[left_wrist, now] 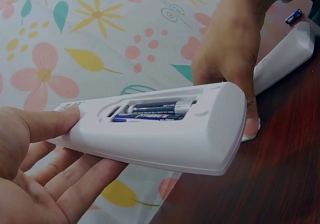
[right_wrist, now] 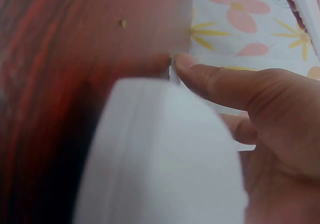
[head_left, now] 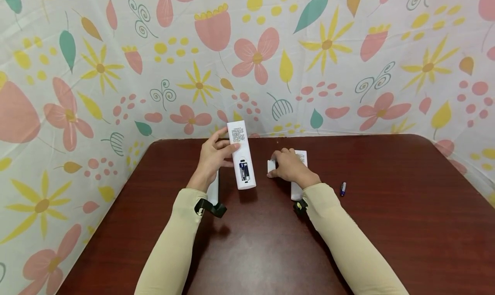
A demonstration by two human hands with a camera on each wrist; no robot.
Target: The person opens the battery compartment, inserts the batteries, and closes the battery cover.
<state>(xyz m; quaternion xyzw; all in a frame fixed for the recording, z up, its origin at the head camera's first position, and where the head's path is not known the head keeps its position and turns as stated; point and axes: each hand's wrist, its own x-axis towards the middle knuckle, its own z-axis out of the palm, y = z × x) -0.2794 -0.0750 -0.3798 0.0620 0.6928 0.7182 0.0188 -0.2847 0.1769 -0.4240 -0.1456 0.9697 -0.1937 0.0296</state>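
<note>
A white remote control (head_left: pixel 241 155), back side up, is gripped by my left hand (head_left: pixel 212 157), thumb on top and fingers beneath. Its battery compartment has no lid on it, and two blue batteries (left_wrist: pixel 152 111) lie inside. My right hand (head_left: pixel 289 165) pinches a small white battery cover (head_left: pixel 271 166) between thumb and fingers, low over the table. Below that hand and wrist lies a second white remote (head_left: pixel 297 192), partly hidden by them. In the right wrist view, this remote (right_wrist: pixel 165 154) fills the foreground.
A loose blue battery (head_left: pixel 343 188) lies on the dark red table (head_left: pixel 379 226), right of my right wrist. Under my left wrist is another white, long object (head_left: pixel 213 189), mostly covered. A flower-patterned cloth (head_left: pixel 255 93) hangs behind the table's far edge.
</note>
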